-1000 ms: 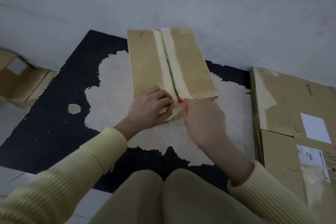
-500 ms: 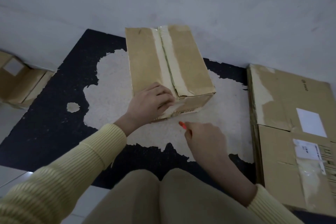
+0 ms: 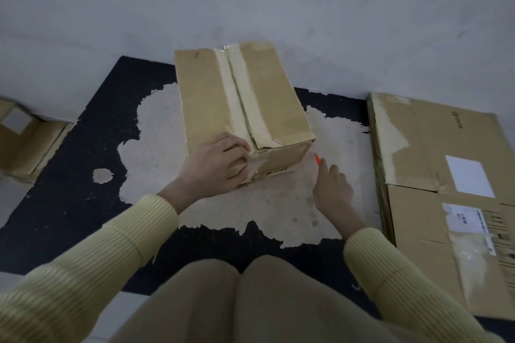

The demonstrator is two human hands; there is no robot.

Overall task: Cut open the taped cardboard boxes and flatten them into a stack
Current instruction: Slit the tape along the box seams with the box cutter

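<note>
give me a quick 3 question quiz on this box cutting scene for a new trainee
1. True or false: the left hand holds the far end of the taped cardboard box.
2. Where is the orange-tipped cutter held by the right hand? A) on the tape seam B) off the box, beside its near right corner C) lying on the floor
3. On which side of the box does the flattened cardboard lie?
Key: 1 false, it holds the near end. 2 B. 3 the person's right.
</note>
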